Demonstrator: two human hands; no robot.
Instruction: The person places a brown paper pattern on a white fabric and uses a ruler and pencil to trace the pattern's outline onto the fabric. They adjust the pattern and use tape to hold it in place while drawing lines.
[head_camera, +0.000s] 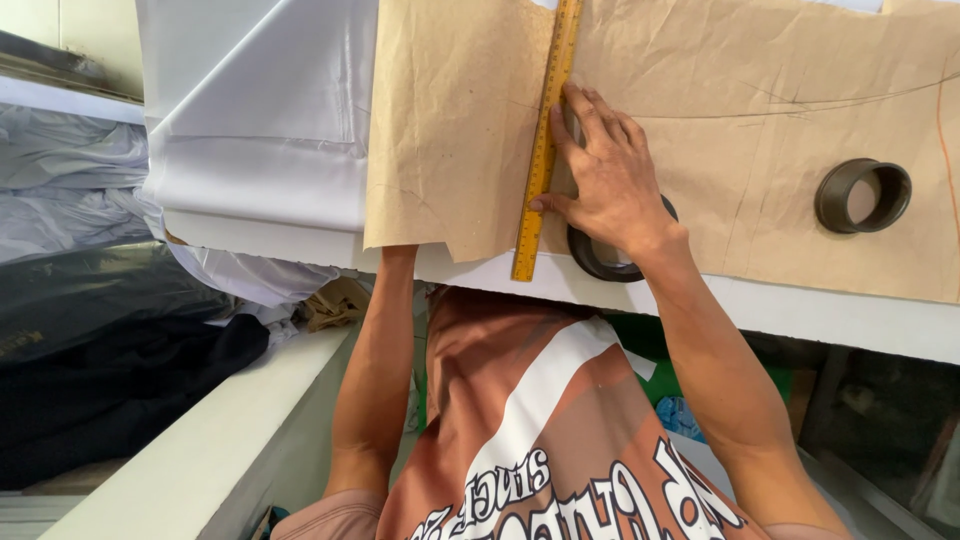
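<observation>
Ruler lay lengthwise, pointing away from body, on brown paper; right hand pressed flat on it; left hand hidden under paper, state unknown.

pattern paper: brown kraft paper, matt, seen creased and wrinkled
ruler: yellow wood, smooth, slightly glossy
fabric: white cloth, smooth, a satin sheen is shown
rings: dark, matt, apparently plastic
desk: white painted edge, matt

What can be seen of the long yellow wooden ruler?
The long yellow wooden ruler is a thin flat strip with dark markings along its length. It lies flat, nearly upright in the picture, on the creased brown pattern paper, its lower end past the paper's edge. The right hand presses on it with spread fingers.
</observation>
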